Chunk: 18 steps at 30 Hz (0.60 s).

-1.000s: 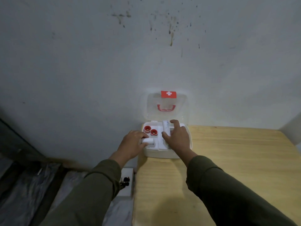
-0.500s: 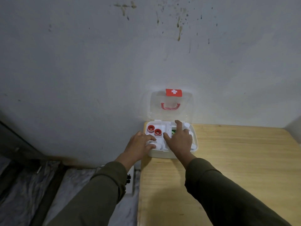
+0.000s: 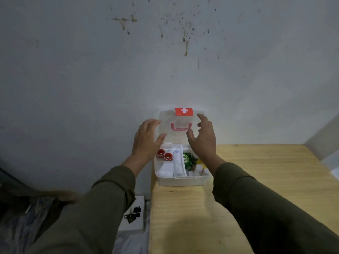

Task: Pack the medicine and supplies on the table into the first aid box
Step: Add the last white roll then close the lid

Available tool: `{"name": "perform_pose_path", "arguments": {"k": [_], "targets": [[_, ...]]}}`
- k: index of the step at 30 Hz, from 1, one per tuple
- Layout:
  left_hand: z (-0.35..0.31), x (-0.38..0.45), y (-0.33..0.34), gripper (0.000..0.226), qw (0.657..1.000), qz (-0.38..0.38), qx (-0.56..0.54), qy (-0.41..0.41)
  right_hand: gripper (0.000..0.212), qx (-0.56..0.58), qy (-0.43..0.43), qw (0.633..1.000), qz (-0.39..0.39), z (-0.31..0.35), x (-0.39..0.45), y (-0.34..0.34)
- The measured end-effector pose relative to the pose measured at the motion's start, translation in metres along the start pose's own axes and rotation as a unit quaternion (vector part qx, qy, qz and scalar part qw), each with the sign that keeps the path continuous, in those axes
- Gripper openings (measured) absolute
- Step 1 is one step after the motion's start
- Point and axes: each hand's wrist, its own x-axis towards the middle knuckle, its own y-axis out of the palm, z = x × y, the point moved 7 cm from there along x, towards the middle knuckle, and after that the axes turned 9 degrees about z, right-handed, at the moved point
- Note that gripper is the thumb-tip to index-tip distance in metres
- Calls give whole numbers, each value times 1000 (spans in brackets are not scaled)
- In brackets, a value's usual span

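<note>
A white first aid box (image 3: pixel 180 180) sits at the table's far left corner against the wall. Its clear lid (image 3: pixel 180 138), with a red cross label (image 3: pixel 184 111) and a red handle (image 3: pixel 181 127), stands upright. Inside lie two red-capped bottles (image 3: pixel 164 154), a white tube (image 3: pixel 178 163), a green packet (image 3: pixel 187 159) and white gauze rolls (image 3: pixel 197 170). My left hand (image 3: pixel 146 142) is raised at the lid's left edge and my right hand (image 3: pixel 203 140) at its right edge. Both have fingers spread and hold nothing.
The wooden table (image 3: pixel 256 180) runs right and toward me. A stained grey wall (image 3: pixel 165 61) stands right behind the box. Left of the table, lower down, a white block (image 3: pixel 134 222) carries a small black item (image 3: pixel 133 215).
Both hands have lifted out of the box and moved up to the two sides of the open lid. The white items they touched now lie in the tray.
</note>
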Motion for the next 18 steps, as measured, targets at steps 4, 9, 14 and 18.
{"name": "perform_pose_path", "arguments": {"k": [4,9,14,18], "targets": [[-10,37,-2,57,999,35,1,-33,67,49,22,994,99,6,35,0],[-7,59,16,57,992,97,-29,-74,70,204,93,956,188,2,46,17],[-8,67,12,46,994,71,-68,-54,69,287,124,932,183,-1,47,20],[-17,56,5,38,994,58,-90,-30,66,254,105,948,160,-1,41,13]]}}
